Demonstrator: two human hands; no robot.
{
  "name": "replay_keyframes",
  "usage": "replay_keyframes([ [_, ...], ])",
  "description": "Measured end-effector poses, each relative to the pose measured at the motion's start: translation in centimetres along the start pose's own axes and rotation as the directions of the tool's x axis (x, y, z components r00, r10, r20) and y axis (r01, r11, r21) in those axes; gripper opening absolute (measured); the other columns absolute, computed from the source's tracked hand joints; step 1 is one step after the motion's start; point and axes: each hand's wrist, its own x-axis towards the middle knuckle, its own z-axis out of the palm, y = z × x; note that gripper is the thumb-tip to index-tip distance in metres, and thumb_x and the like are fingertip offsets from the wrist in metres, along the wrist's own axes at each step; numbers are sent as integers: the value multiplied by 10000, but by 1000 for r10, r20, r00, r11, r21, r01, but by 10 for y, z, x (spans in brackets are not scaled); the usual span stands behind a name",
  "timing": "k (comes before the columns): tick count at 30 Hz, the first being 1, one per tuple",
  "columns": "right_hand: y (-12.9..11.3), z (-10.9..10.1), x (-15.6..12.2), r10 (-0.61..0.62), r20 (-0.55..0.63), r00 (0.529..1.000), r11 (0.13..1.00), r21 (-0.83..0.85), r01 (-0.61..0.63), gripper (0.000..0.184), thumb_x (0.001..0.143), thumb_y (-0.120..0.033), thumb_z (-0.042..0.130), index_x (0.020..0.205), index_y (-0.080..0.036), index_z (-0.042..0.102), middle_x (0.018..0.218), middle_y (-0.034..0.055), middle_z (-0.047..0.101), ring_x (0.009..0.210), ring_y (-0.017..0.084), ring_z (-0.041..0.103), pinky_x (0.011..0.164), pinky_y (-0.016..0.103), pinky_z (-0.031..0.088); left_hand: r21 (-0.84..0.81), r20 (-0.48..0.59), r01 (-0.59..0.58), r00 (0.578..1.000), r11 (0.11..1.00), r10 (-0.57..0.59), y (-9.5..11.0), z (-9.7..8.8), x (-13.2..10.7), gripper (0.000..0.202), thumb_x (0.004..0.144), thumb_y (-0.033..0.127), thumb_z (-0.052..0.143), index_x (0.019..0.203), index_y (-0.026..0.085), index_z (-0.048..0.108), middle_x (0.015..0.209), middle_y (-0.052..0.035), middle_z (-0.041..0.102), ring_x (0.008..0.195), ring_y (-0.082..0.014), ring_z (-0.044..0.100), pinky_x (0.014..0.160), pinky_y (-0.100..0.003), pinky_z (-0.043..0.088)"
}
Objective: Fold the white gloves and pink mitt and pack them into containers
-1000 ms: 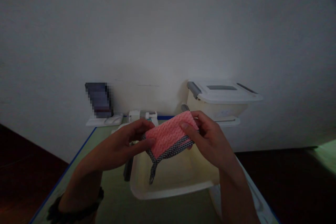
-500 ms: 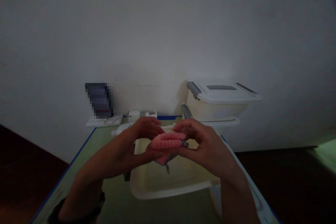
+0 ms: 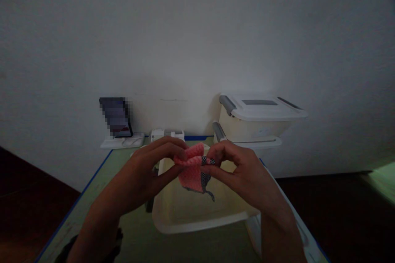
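Note:
A small pink waffle-textured cloth (image 3: pixel 193 168) with a black-and-white checked trim hangs folded between my two hands, above an open cream plastic bin (image 3: pixel 197 220). My left hand (image 3: pixel 148 172) pinches its left top edge between thumb and fingers. My right hand (image 3: pixel 239 170) pinches the right top edge close beside it. A strip of the checked trim dangles down towards the bin.
The bin sits on a green table (image 3: pixel 135 234) with a blue edge. A lidded white storage box (image 3: pixel 259 119) with grey handles stands at the back right against the wall. At the back left are a blurred screen on a white stand (image 3: pixel 119 125) and small white items (image 3: pixel 166 134).
The cloth went from spread flat between my hands to folded in half and now hangs bunched. My hands have drawn close together over the bin.

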Motion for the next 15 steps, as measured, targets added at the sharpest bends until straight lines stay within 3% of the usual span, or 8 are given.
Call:
replay_keyframes([
  [3, -3, -1, 0, -56, 24, 998, 998, -11, 57, 64, 750, -234, 639, 793, -213, 597, 687, -31, 582, 634, 104, 542, 585, 228, 432, 57, 20, -19, 1000, 998, 18, 0, 2, -1, 95, 818, 220, 547, 907, 201, 572, 1187, -70, 521, 1086, -184, 504, 907, -310, 426],
  [5, -4, -2, -1, -90, 15, 996, 996, -12, 90, 55, 754, -216, 636, 805, -217, 615, 724, -29, 598, 661, 104, 550, 613, 228, 439, 34, 62, -20, 998, 999, 18, 1, 3, -2, 89, 814, 228, 549, 898, 203, 565, 1165, -61, 540, 1100, -184, 496, 923, -308, 416],
  [8, -4, -2, -2, -95, -9, 995, 995, -2, 95, 112, 739, -220, 652, 847, -220, 622, 738, -32, 613, 680, 101, 560, 643, 227, 449, -42, 126, 61, 991, 997, -55, 1, 5, -1, 104, 822, 256, 541, 916, 218, 565, 945, -7, 638, 885, -135, 596, 778, -234, 480],
  [11, -2, -2, -2, -50, -35, 998, 998, 41, 51, 200, 706, -256, 686, 888, -218, 612, 736, -29, 627, 690, 111, 577, 650, 236, 462, -49, 94, 120, 989, 991, -115, -1, 5, 0, 88, 819, 274, 545, 873, 215, 581, 770, 32, 653, 666, -98, 605, 596, -175, 475],
  [15, -4, -4, -1, -56, -8, 998, 996, 66, 56, 99, 743, -251, 648, 835, -216, 637, 770, -16, 657, 714, 118, 605, 658, 241, 473, -45, 42, 80, 996, 996, -78, -1, 3, 1, 89, 807, 263, 568, 863, 201, 598, 760, 25, 669, 658, -99, 615, 604, -171, 477],
])
